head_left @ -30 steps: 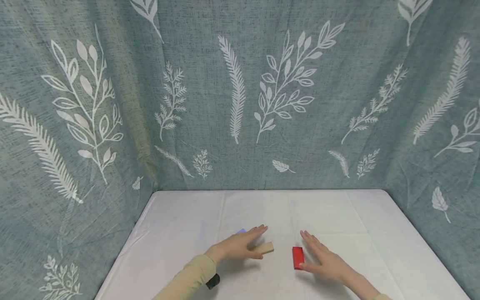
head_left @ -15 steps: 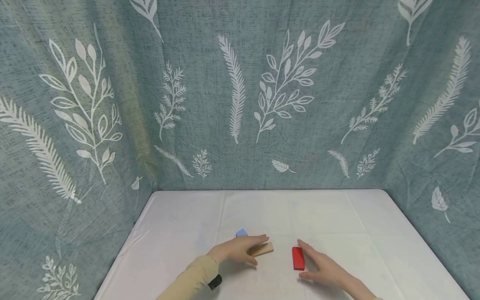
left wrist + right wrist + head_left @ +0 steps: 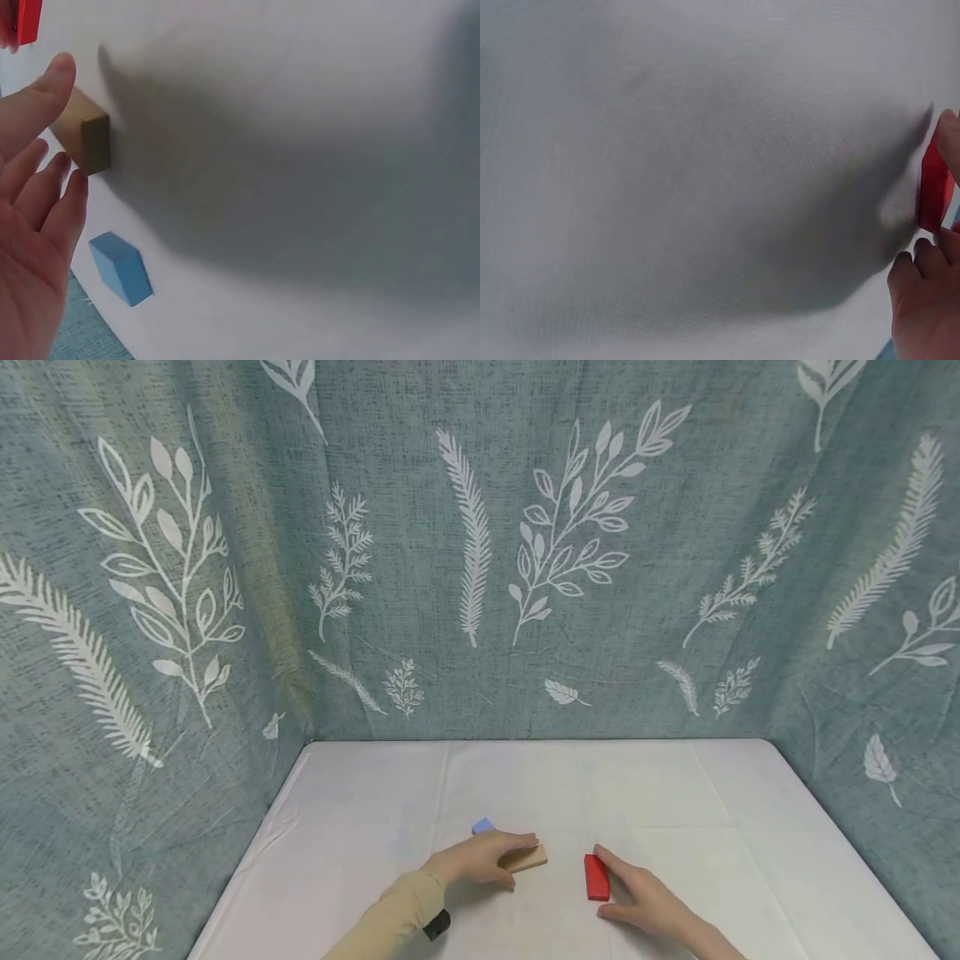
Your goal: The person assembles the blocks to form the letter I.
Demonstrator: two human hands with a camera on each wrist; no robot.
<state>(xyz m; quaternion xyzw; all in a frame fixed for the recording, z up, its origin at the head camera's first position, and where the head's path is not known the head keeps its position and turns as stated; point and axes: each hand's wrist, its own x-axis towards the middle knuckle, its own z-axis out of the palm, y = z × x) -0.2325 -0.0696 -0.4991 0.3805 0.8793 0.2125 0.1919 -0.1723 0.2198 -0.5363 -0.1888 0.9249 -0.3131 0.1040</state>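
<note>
In the head view my left hand bends over a plain wooden block, fingers along its far side and thumb at its near side. A gap shows between the thumb and the block. From the left wrist, the wooden block lies partly behind the thumb. My right hand stands around a red block, fingertips by its far end and thumb just off its near end. The red block sits at the right edge of the right wrist view, partly hidden by the thumb. Both blocks rest on the table.
A small blue block lies just beyond my left hand. A white cloth covers the table. Blue-green curtains with white leaf prints rise at the back and sides. Something small and black shows below the left wrist.
Both hands have come lower around their blocks, the right fingers drawing in toward the red block's far end. More of the blue block shows. The blocks have not visibly moved.
</note>
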